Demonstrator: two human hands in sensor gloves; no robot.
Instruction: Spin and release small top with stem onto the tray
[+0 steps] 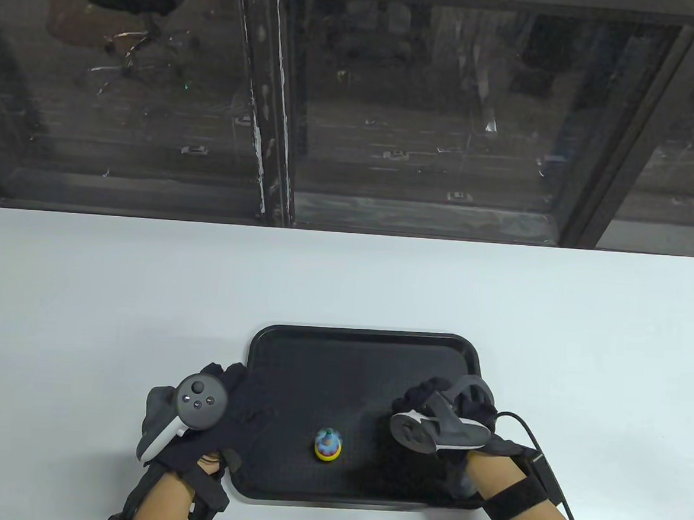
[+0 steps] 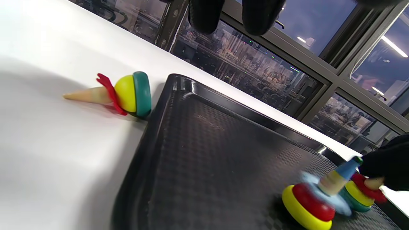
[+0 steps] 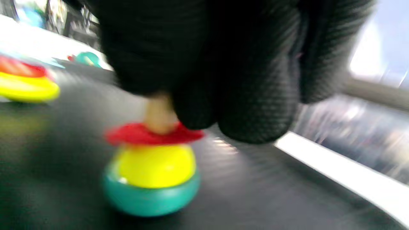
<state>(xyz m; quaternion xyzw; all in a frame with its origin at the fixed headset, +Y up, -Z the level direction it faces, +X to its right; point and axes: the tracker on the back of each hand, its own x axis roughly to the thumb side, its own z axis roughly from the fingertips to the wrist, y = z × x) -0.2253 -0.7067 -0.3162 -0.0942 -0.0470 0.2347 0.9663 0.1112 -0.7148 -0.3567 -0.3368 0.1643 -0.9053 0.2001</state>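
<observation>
The right hand (image 1: 430,423) pinches the stem of a small top (image 3: 151,169) with its fingertips (image 3: 249,105), standing it up on the black tray (image 1: 365,344). The left hand (image 1: 205,416) rests at the tray's left edge, fingers loose, holding nothing. A second top (image 1: 328,443) is blurry mid-tray. A third top (image 2: 124,93) lies on the white table (image 1: 142,293), touching the tray.
</observation>
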